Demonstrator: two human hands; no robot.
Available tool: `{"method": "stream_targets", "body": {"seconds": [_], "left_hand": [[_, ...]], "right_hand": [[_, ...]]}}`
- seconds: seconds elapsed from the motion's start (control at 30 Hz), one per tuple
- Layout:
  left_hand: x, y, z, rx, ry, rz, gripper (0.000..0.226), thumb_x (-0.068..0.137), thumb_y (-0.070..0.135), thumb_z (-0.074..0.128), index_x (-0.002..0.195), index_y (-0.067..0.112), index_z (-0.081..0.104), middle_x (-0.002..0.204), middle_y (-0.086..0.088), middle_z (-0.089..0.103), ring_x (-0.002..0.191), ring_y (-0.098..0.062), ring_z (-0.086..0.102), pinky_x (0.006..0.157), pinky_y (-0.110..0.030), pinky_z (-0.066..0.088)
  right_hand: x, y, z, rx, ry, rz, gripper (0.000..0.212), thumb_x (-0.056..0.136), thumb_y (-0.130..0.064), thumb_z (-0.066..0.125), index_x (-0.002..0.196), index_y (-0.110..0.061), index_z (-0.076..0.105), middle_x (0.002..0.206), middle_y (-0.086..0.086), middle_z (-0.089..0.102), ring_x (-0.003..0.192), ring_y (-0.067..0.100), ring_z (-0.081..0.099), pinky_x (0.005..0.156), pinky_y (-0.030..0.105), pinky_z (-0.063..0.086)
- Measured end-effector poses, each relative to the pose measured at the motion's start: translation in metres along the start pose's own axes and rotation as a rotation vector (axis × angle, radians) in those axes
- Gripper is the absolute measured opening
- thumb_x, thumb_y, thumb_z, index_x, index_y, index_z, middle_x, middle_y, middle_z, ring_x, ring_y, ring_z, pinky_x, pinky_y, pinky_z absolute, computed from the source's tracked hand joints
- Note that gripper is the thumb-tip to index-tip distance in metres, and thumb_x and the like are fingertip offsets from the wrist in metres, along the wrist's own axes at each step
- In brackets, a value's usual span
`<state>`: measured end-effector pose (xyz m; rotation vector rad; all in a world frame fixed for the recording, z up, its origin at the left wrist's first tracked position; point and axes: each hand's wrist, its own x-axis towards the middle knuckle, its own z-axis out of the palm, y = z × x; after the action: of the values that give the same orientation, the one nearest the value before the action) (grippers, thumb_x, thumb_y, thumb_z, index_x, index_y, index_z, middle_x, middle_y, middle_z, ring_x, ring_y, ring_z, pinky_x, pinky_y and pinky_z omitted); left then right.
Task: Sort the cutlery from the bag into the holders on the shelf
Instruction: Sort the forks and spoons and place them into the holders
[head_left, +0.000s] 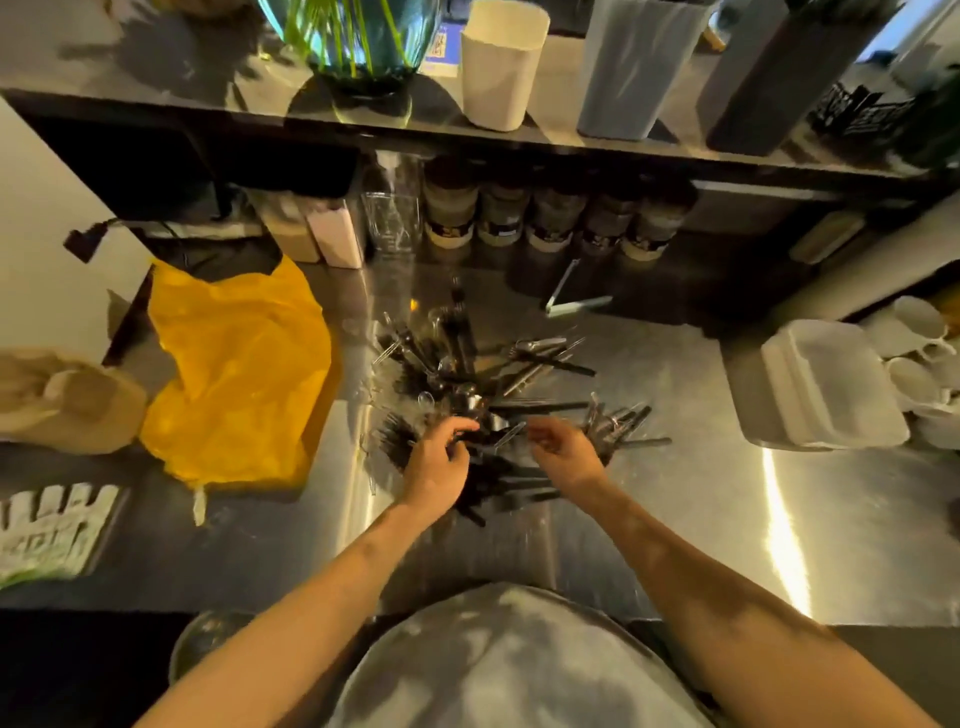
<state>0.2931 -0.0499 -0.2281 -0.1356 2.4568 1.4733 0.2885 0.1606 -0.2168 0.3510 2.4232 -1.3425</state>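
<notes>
Hands, left (441, 460) and right (563, 449), half-curled over one cutlery pile (467, 374), grip unclear; one yellow bag (234, 374), three holders (631, 73).

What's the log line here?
left hand: in cutlery, grip unclear | right hand: over cutlery, grip unclear | bag: beside cutlery | holders: on shelf

Dim warm light is glaring in a bright streak off the brushed steel counter (784, 530); edges are bending, details blurring softly.

Stainless steel counter (675, 519) with bright glare streak (784, 535) at right, dark glossy shelf (156, 73) above it, row of jars (550, 218) beneath, pale wall (41, 234) at left.
</notes>
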Motion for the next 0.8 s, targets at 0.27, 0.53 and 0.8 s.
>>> {"method": "stream_targets", "body": {"seconds": [0.27,0.53,0.8], "left_hand": [[-0.031,-0.045,0.004,-0.116,0.064,-0.169,0.031,0.095,-0.011,0.051,0.105,0.016,0.063,0.100,0.005,0.064,0.093,-0.006,0.061,0.080,-0.003,0.043],[-0.025,-0.067,-0.003,-0.152,0.059,-0.305,0.023,0.098,-0.004,0.051,0.113,0.004,0.066,0.106,-0.004,0.067,0.094,-0.012,0.061,0.079,-0.010,0.048],[-0.044,-0.073,0.010,-0.252,0.007,-0.359,0.021,0.097,-0.002,0.054,0.111,0.009,0.067,0.100,-0.005,0.068,0.091,-0.014,0.063,0.081,-0.018,0.051]], "right_hand": [[-0.015,0.020,0.041,-0.006,-0.100,0.094,0.039,0.089,0.003,0.064,0.126,-0.010,0.065,0.112,0.001,0.068,0.096,0.009,0.066,0.073,0.003,0.047],[-0.011,0.012,0.074,-0.099,-0.094,0.017,0.040,0.087,0.000,0.066,0.124,-0.013,0.068,0.113,0.001,0.069,0.105,0.014,0.065,0.091,0.026,0.055],[-0.022,0.048,0.071,-0.444,0.067,-0.036,0.065,0.082,-0.009,0.068,0.144,-0.022,0.050,0.145,0.001,0.045,0.138,0.024,0.029,0.119,0.043,0.025]]}}
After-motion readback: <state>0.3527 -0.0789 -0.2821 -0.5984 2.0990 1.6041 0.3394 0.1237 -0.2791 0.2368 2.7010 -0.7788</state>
